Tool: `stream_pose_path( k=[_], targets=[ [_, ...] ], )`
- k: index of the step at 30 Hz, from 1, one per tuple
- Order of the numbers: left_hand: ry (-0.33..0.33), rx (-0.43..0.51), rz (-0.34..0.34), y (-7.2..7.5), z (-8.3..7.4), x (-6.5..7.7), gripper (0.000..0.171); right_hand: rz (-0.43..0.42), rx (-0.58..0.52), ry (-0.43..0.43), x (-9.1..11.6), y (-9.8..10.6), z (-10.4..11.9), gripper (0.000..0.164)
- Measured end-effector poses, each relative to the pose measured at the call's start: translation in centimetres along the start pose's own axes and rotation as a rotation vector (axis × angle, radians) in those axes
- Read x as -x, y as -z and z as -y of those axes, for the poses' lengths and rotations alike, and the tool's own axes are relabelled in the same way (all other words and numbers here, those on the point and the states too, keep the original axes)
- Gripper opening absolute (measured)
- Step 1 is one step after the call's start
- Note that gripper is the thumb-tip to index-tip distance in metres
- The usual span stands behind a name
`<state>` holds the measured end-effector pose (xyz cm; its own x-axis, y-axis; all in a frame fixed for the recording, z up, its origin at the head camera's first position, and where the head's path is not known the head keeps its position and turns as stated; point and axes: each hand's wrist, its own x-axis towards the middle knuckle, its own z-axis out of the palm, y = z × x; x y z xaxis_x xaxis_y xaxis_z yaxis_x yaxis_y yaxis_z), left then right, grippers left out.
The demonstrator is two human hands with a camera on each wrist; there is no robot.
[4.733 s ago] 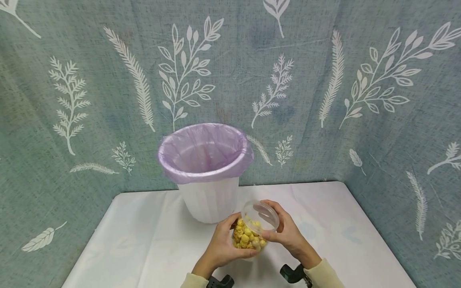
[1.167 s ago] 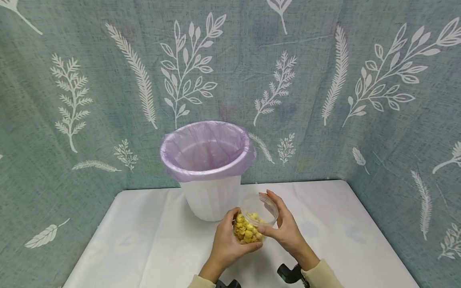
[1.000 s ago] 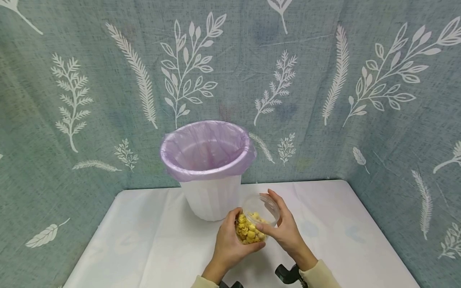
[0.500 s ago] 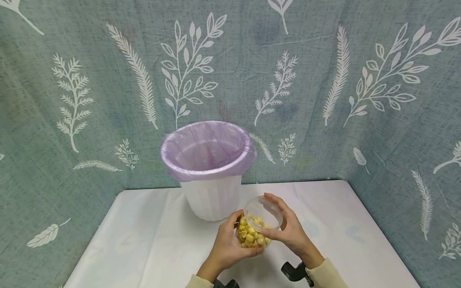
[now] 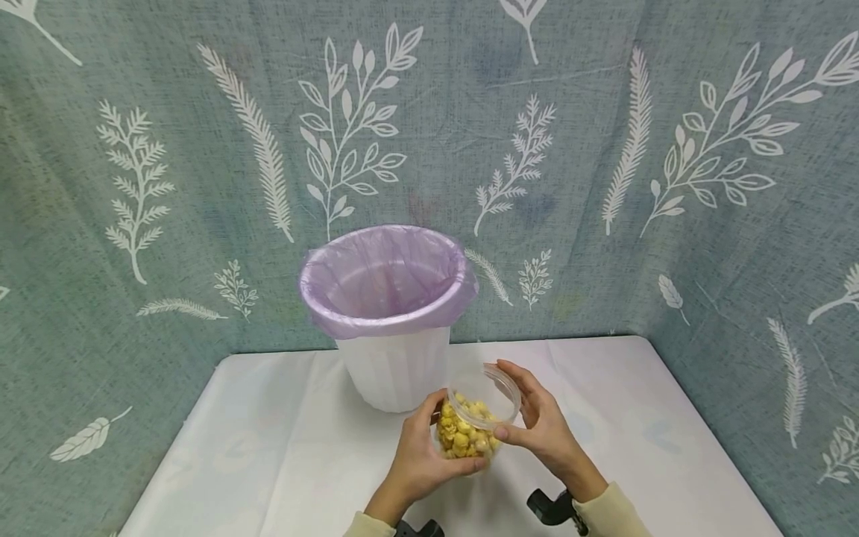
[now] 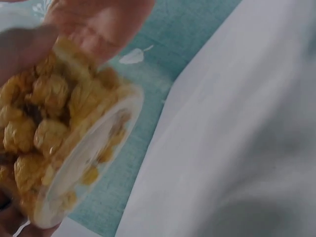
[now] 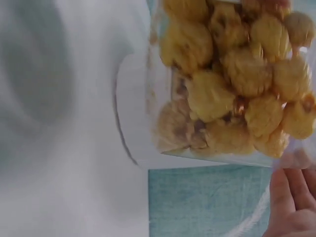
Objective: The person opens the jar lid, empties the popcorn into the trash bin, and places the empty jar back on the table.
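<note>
Between both hands, above the table, a clear plastic jar (image 5: 466, 432) of yellow popcorn is held tilted. Its round clear lid (image 5: 485, 395) faces up and away from the person; whether it is loose cannot be told. My left hand (image 5: 423, 459) grips the jar's lower body, thumb on the near side. At the lid's right edge, my right hand (image 5: 546, 425) holds the rim between thumb and fingers. The left wrist view shows the jar's base (image 6: 89, 153) close up. In the right wrist view, popcorn (image 7: 232, 79) shows through the wall, with right fingertips (image 7: 284, 190) at the lid end.
A white bin (image 5: 396, 373) with a purple bag liner (image 5: 389, 327) over its rim stands just behind the hands, slightly left. The white cloth-covered table (image 5: 268, 447) meets a green leaf-patterned curtain (image 5: 429, 149) at the back and sides.
Both hands stay on the jar and lid throughout. Over the last half second the jar has shifted slightly left, and the right hand's grip has slid a little round the lid's rim.
</note>
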<state>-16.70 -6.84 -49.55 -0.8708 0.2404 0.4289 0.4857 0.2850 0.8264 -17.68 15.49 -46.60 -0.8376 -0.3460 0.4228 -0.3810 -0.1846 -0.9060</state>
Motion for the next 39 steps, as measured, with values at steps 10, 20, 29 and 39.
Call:
stream_pose_path(
  k=[10,20,29,39],
  targets=[
    [0.046,-0.133,-0.140,-0.6,0.1,0.2,0.102,-0.140,0.064,-0.079,0.2,-1.3,-0.6,0.084],
    [0.018,-0.136,-0.106,-0.4,-0.1,0.2,0.100,-0.154,0.070,-0.050,0.0,-1.6,-0.4,0.079],
    [-0.008,-0.067,-0.032,0.0,-0.1,0.1,0.093,-0.093,0.044,-0.025,-0.1,-1.2,-0.2,0.079],
    [-0.044,0.079,0.123,0.8,-0.1,-0.1,0.087,0.100,-0.076,0.011,0.1,0.4,0.3,0.081]
  ],
)
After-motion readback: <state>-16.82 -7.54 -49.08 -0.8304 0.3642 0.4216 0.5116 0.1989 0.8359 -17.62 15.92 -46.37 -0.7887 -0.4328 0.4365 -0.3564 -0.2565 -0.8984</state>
